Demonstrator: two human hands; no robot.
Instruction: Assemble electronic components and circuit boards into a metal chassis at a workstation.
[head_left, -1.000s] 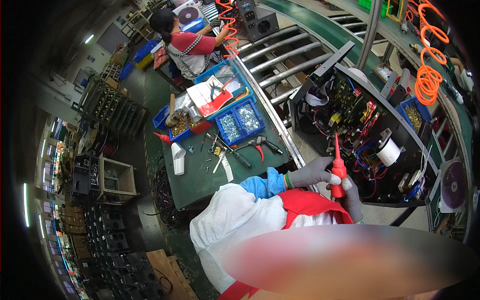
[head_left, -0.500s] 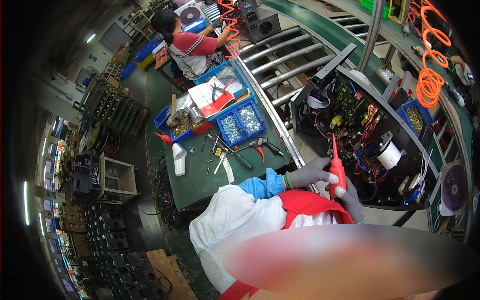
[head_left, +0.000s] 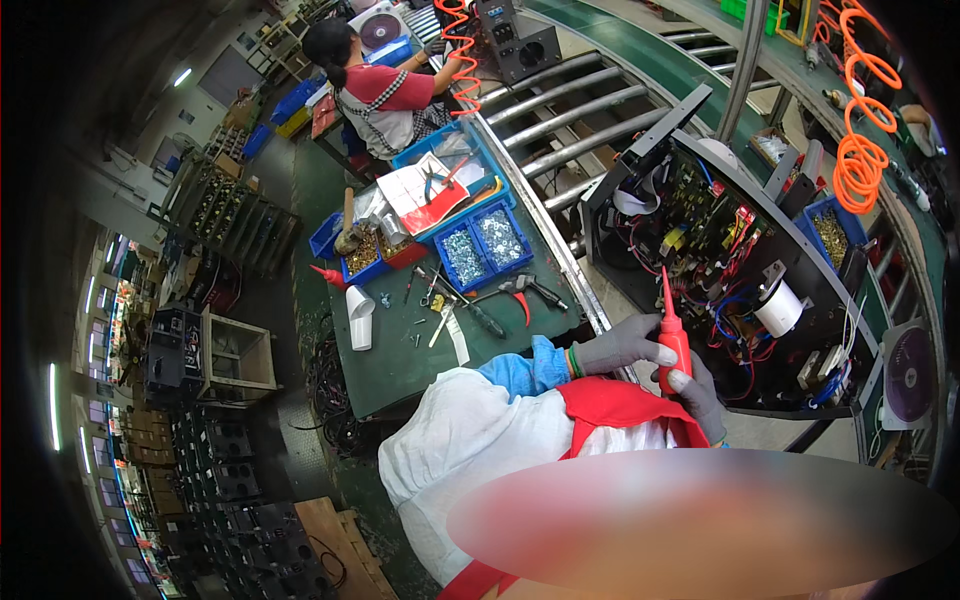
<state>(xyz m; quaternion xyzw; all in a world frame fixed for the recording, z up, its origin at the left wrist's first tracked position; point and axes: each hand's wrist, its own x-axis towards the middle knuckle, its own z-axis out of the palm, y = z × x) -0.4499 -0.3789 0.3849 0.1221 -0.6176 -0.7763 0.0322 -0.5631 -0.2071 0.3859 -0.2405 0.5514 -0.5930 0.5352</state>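
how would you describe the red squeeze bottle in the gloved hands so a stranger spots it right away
Start at the open black chassis full of wiring on the roller conveyor. At its lower left edge, the left hand and right hand, both grey-gloved, hold the red squeeze bottle. Its long thin nozzle points up, unlike the surrounding wires.

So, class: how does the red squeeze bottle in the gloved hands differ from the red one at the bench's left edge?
The held red bottle stands upright, nozzle up, gripped by the left hand and right hand before the open chassis. The bench-edge bottle lies tipped sideways, untouched, beside the parts bins. Both are red with tapered nozzles.
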